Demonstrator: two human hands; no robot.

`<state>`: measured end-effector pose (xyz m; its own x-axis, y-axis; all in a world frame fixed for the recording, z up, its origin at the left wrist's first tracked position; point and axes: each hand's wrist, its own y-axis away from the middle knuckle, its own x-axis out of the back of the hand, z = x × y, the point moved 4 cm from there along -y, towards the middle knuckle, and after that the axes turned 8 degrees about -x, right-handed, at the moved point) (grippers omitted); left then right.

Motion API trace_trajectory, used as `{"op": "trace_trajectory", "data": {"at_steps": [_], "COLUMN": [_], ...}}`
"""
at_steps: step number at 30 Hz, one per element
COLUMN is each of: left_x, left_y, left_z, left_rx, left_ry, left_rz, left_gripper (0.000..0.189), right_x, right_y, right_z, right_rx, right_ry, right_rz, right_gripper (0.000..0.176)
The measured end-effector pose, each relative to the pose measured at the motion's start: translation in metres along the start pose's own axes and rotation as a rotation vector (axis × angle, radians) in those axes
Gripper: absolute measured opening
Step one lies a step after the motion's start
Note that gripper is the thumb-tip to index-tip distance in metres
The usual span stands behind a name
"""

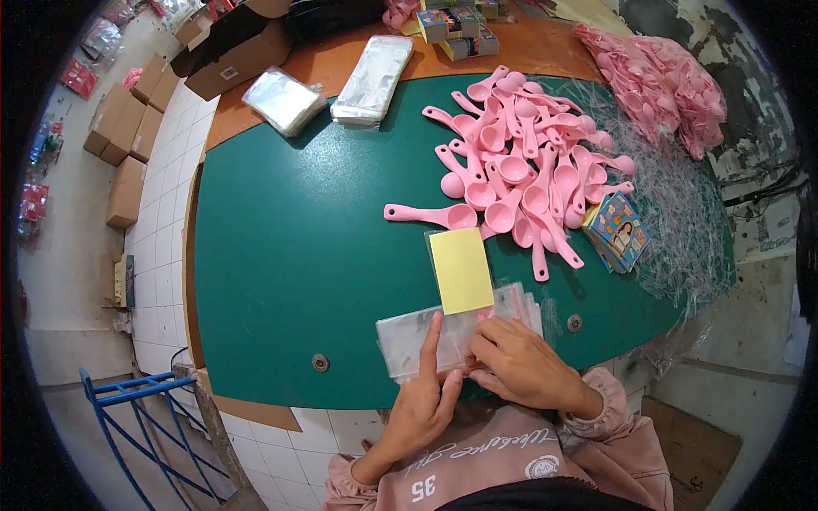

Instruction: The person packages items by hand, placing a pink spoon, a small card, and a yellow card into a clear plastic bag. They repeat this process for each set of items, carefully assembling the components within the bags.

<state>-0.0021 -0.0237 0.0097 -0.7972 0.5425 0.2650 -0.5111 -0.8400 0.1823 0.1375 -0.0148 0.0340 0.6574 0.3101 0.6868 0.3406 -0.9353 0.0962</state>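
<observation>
My left hand (417, 407) lies at the near table edge, index finger stretched over a stack of clear plastic bags (405, 341), thumb apart. Bent over the same stack, the fingers of my right hand (524, 366) pinch a bag; the fingertips are partly hidden. A pink patch shows just beyond its knuckles. Directly above the stack lies a plain yellow card (462, 271) in a clear sleeve, its lower end overlapping the bags. Farther off, a heap of pink measuring spoons (511, 170) spreads over the green tabletop (290, 255), one spoon (430, 215) lying at its left.
Printed cards (620, 232) are stacked right of the spoons, beside crumpled clear plastic (682, 230). Two bundles of clear bags (285, 100) sit at the back left. A pink bagful of spoons (656, 85), small boxes (460, 34) and a carton (230, 64) stand behind.
</observation>
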Motion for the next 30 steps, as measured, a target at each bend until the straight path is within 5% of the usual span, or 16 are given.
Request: {"op": "trace_trajectory", "data": {"at_steps": [12, 19, 21, 22, 23, 25, 26, 28, 30], "left_x": [-0.001, 0.012, 0.007, 0.008, 0.007, 0.005, 0.004, 0.003, 0.001], "left_y": [-0.024, -0.024, -0.023, -0.022, -0.022, -0.02, -0.021, -0.02, -0.019], "left_z": [-0.015, -0.014, -0.014, -0.014, -0.014, -0.015, -0.014, -0.015, -0.02], "left_rx": [0.035, 0.019, 0.057, 0.053, 0.079, 0.099, 0.083, 0.064, 0.064], "left_ry": [0.55, 0.534, 0.635, 0.634, 0.593, 0.557, 0.56, 0.564, 0.59], "left_rz": [0.171, 0.241, 0.106, 0.104, 0.095, 0.081, 0.076, 0.072, 0.105], "left_gripper": [0.063, 0.053, 0.037, 0.037, 0.031, 0.026, 0.025, 0.024, 0.023], "right_x": [-0.002, 0.078, 0.138, 0.159, 0.195, 0.242, 0.252, 0.265, 0.239], "right_y": [0.002, 0.033, 0.051, 0.069, 0.073, 0.068, 0.081, 0.108, 0.096], "right_z": [-0.006, 0.039, 0.08, 0.125, 0.156, 0.197, 0.213, 0.237, 0.177], "right_rx": [0.263, 0.219, 0.352, 0.336, 0.224, -0.459, -0.453, -1.214, -0.771], "right_ry": [0.134, -0.298, -0.558, -0.781, -0.781, -0.289, -0.281, 0.955, 0.422], "right_rz": [0.081, -0.364, -0.212, 0.11, 0.216, 0.775, 0.779, 0.628, 0.958], "right_gripper": [0.02, 0.022, 0.024, 0.024, 0.018, 0.012, 0.012, 0.019, 0.025]}}
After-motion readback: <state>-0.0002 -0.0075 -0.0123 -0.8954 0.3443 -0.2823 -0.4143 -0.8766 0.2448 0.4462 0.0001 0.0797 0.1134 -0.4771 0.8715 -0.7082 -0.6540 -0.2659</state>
